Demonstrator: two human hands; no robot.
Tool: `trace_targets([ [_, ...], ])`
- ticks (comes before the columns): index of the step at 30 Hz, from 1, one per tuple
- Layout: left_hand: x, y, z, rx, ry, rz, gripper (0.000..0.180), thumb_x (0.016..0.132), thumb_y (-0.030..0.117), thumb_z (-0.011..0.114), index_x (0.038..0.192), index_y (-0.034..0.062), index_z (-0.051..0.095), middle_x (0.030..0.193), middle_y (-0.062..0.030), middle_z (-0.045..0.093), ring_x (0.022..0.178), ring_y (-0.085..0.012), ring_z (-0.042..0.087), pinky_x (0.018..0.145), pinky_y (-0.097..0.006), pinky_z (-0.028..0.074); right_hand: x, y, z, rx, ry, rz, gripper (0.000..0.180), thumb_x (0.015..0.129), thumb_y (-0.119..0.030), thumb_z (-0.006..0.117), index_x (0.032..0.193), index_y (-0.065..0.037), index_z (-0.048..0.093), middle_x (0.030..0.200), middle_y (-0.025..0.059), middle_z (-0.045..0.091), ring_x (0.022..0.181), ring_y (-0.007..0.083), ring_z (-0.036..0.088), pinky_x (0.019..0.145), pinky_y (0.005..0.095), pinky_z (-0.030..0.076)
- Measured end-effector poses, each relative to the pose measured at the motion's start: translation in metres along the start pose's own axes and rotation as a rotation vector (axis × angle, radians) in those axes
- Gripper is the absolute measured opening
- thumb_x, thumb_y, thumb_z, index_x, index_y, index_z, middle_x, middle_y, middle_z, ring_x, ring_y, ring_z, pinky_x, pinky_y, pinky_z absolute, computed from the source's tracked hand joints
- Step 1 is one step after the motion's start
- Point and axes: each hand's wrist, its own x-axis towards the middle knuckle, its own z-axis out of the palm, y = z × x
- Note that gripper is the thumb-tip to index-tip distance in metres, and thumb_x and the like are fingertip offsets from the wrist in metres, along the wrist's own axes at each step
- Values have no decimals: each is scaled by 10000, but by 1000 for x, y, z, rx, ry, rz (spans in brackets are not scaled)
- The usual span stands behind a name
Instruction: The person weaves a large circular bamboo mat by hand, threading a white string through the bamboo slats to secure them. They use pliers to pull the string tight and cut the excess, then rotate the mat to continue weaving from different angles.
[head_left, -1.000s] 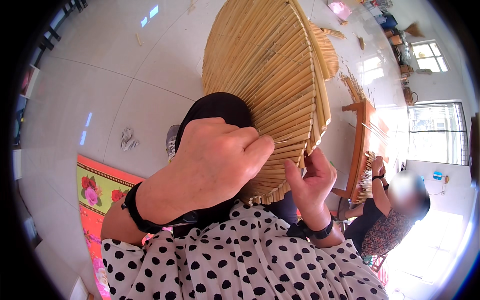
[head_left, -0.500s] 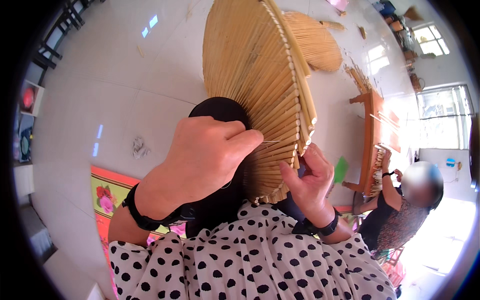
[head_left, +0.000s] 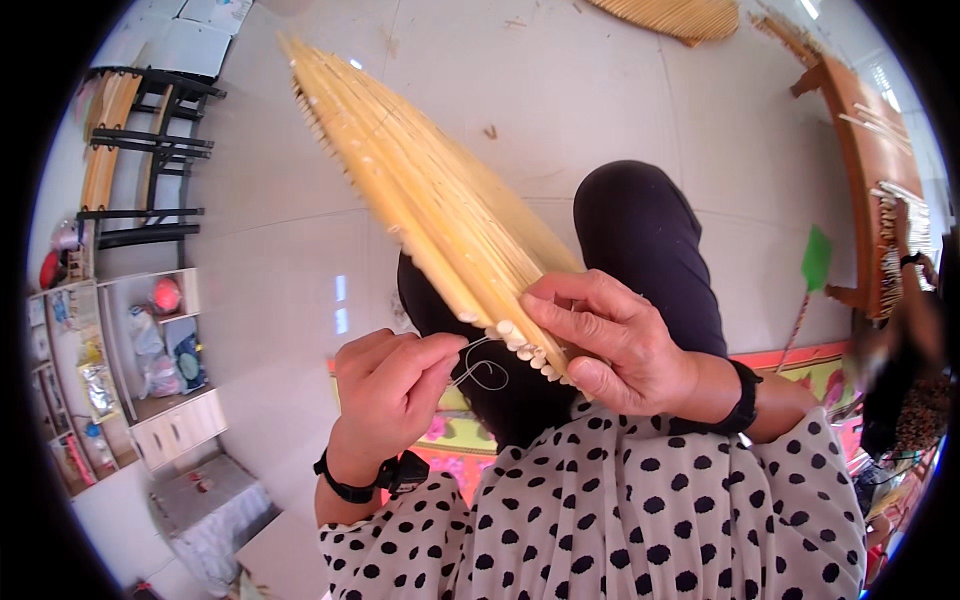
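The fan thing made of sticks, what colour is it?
Pale yellow, like straw. The slatted fan shows best in the head view, held by the right hand.

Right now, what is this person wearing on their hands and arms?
Both hands are bare, with no gloves or rings visible. The left hand has a thin black band at the wrist with a small dark block on it, perhaps a watch. The right hand has a wider black band at its wrist. The forearms are bare; white fabric with black polka dots shows below them.

Tilted yellow bamboo-slat fan (head_left: 440, 200) — looped thread (head_left: 485, 372)
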Motion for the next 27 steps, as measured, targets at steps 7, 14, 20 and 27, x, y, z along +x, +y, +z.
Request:
trace_targets([
  [7, -5, 14, -14, 139, -86, -60, 190, 712, -23, 722, 878, 61, 685, 605, -35, 594, 461, -172, 485, 431, -283, 361, 8, 11, 7, 331, 1, 77, 349, 871, -101, 660, 1203, 1, 628, 1134, 144, 554, 911, 226, 595, 762, 298, 505],
  [14, 1, 15, -22, 126, -206, -96, 169, 728, -22, 707, 883, 37, 677, 685, -75, 645, 516, -219, 568, 465, -294, 427, 14, 23, 8, 511, -6, 101, 381, 803, -81, 741, 1173, -45, 660, 1102, 109, 563, 877, 190, 606, 740, 277, 515],
  [20, 10, 28, -26, 199, -242, -97, 159, 724, -28, 703, 871, 22, 666, 689, -84, 646, 544, -241, 595, 492, -296, 458, 17, 25, 6, 563, 6, 148, 440, 761, -110, 789, 1182, -79, 666, 1096, 90, 565, 924, 185, 593, 783, 281, 500],
  [27, 12, 29, -16, 209, -179, -107, 148, 707, -45, 699, 833, 17, 651, 699, -96, 651, 561, -254, 599, 502, -303, 457, 14, 27, 8, 687, 4, 210, 472, 745, -111, 800, 1198, -95, 665, 1090, 64, 552, 981, 173, 556, 843, 281, 470],
])
